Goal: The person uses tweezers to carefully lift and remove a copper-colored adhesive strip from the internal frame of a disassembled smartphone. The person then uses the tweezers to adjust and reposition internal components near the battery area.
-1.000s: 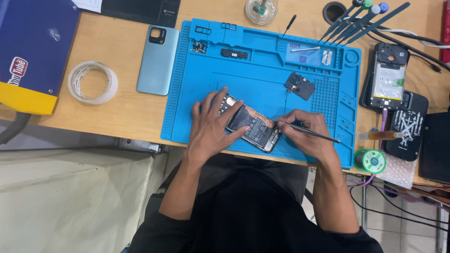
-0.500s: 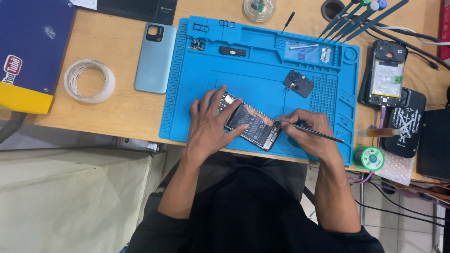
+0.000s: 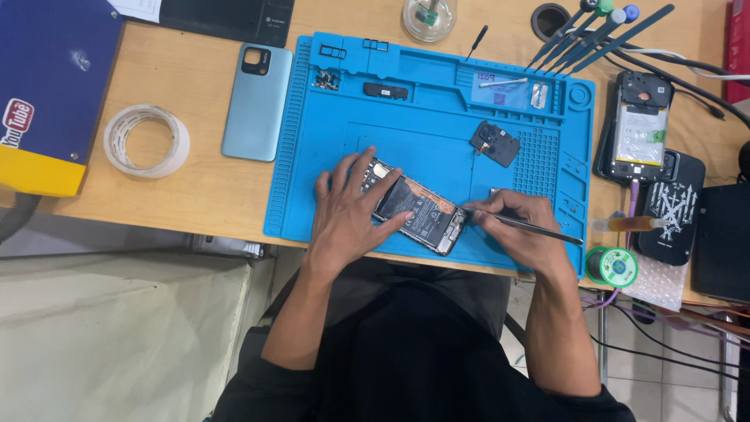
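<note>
Change: both hands are staying where they were half a second back, the left still pinning the phone, the right still working the tool at the same edge; only the whole view is sitting slightly differently in the frame.
Left hand (image 3: 346,209): lying flat with fingers spread wide, pressing down on the opened phone's left half, lower centre of the frame.
Right hand (image 3: 522,227): pinching closed around thin metal tweezers (image 3: 522,225), the tip touching the phone's right end, the slim shaft angling out to the right.
Opened phone (image 3: 416,211): lying tilted on the mat, back removed, showing a flat black rectangular battery with copper-coloured trim along its top.
Blue mat (image 3: 437,133): soft-looking, matte, moulded with ribbed strips and small trays, filling the centre.
Black cover piece (image 3: 495,143): small, angular, resting apart from the phone, upper right of it.
Back cover (image 3: 257,101): smooth pale-blue shell on the wooden table, left of the mat.
Tape roll (image 3: 146,141): clear, ring-shaped, middle left.
Solder spool (image 3: 612,266): green, round, lower right of the mat.
Second phone (image 3: 639,129): open, pale battery showing, upper right.
</note>
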